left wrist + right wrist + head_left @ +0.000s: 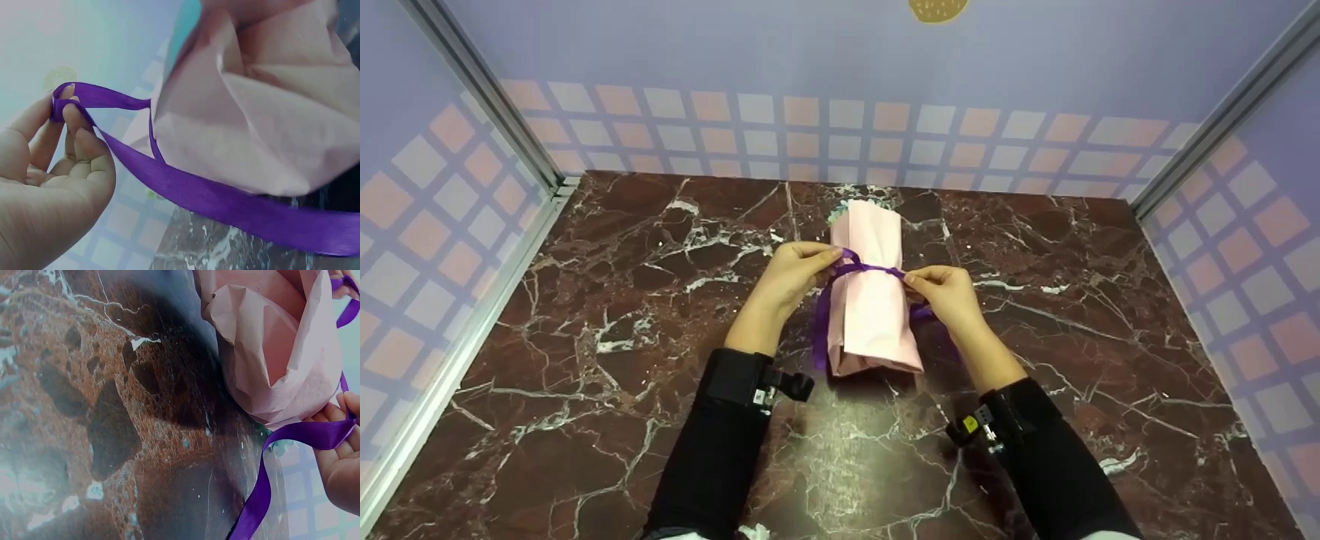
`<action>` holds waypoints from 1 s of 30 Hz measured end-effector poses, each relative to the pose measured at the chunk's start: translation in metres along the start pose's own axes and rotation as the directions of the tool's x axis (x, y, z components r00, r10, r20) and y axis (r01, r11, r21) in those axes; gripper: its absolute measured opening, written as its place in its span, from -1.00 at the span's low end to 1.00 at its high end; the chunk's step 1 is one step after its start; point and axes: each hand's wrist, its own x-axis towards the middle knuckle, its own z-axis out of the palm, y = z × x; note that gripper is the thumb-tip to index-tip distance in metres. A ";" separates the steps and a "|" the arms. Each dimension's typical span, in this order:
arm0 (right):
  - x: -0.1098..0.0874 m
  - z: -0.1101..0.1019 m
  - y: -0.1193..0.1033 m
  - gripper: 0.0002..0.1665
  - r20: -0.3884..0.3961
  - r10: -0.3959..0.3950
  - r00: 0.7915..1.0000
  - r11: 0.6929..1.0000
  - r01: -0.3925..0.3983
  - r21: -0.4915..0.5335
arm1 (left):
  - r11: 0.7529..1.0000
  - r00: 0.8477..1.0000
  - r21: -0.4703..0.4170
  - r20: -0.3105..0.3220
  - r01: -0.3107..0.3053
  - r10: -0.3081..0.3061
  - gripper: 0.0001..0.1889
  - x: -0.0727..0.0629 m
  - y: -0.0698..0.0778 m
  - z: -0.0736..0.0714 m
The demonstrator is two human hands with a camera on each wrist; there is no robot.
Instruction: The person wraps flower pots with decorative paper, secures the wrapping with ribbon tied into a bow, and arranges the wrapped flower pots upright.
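Note:
A pink paper-wrapped bundle [873,315] lies on the marbled table, with blue-green frilly edges showing at its far end. Around its middle runs a purple ribbon [874,268], crossed on top. My left hand [799,274] pinches a folded loop of that ribbon at the bundle's left side; in the left wrist view the loop [67,104] sits between thumb and fingers, its long tail hanging below. On the right side my right hand [949,292] pinches the other ribbon length close to the paper, and its tail [259,495] drops toward the table in the right wrist view.
The dark red marbled table [607,420] reaches a patterned back wall [780,67], with side panels at left and right. A small white scrap [754,532] lies at the near edge. Black wrist straps with cameras sit on both forearms.

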 end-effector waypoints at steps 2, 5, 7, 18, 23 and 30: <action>0.000 0.001 0.000 -0.84 -0.003 0.001 1.000 1.000 -0.001 0.002 | 1.000 1.000 0.001 0.012 -0.006 0.006 -0.87 0.000 0.001 0.003; 0.000 0.001 -0.001 -0.85 -0.007 0.001 1.000 1.000 -0.001 0.007 | 1.000 1.000 0.023 0.013 -0.017 0.017 -0.86 0.000 0.003 0.009; 0.000 0.001 -0.001 -0.86 -0.010 0.001 1.000 1.000 -0.001 0.011 | 0.997 0.999 0.062 0.004 -0.035 0.034 -0.84 0.000 0.004 0.013; 0.001 0.001 -0.001 -0.84 -0.016 0.013 1.000 1.000 -0.014 -0.009 | 0.999 0.994 0.032 -0.102 -0.027 0.030 -0.78 0.006 0.007 0.042; 0.001 0.001 -0.002 -0.84 -0.003 0.003 1.000 1.000 -0.003 -0.027 | 0.995 0.995 -0.088 -0.097 -0.047 0.039 -0.81 0.008 0.005 0.049; 0.001 -0.001 -0.002 -0.82 0.012 0.004 1.000 0.999 -0.003 -0.048 | 0.989 0.989 -0.131 -0.141 -0.064 0.045 -0.81 0.008 0.000 0.053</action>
